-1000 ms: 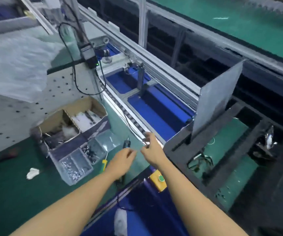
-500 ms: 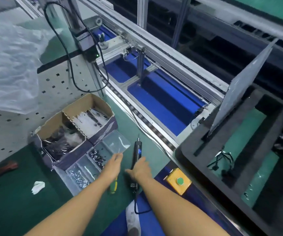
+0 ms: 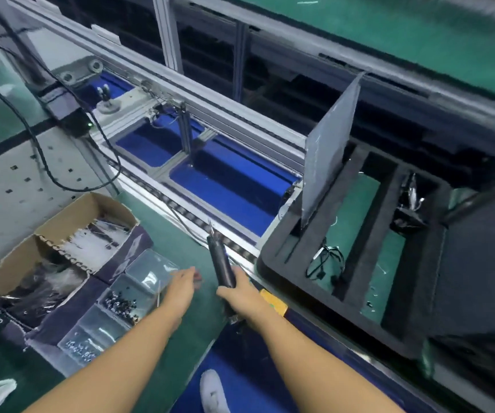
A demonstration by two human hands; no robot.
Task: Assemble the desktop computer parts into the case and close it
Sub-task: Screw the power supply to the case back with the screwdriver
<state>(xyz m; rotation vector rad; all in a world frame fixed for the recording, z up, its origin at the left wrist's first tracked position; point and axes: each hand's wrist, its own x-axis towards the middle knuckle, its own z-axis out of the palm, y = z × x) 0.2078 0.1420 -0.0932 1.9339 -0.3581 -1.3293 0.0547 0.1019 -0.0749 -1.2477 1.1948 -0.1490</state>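
Observation:
My right hand (image 3: 240,289) grips a black electric screwdriver (image 3: 221,262), lifted off the green mat with its tip pointing away and up. My left hand (image 3: 180,289) hovers with fingers extended beside the clear plastic screw tray (image 3: 127,296), which holds small dark screws. To the right sits a black foam carrier (image 3: 359,296) with a grey side panel (image 3: 328,162) standing upright in a slot and a loose cable bundle (image 3: 326,263) in one recess. A dark computer case (image 3: 478,263) lies blurred at the far right.
A cardboard box (image 3: 61,242) with bagged parts stands left of the screw tray. A conveyor frame with blue belt (image 3: 225,186) runs diagonally behind. A yellow button box (image 3: 273,299) sits under my right wrist. Black cables (image 3: 46,162) hang over the perforated panel at left.
My right hand took hold of the screwdriver and raised it off the mat. My left hand moved from the screwdriver area toward the screw tray. The camera shifted closer and rightward.

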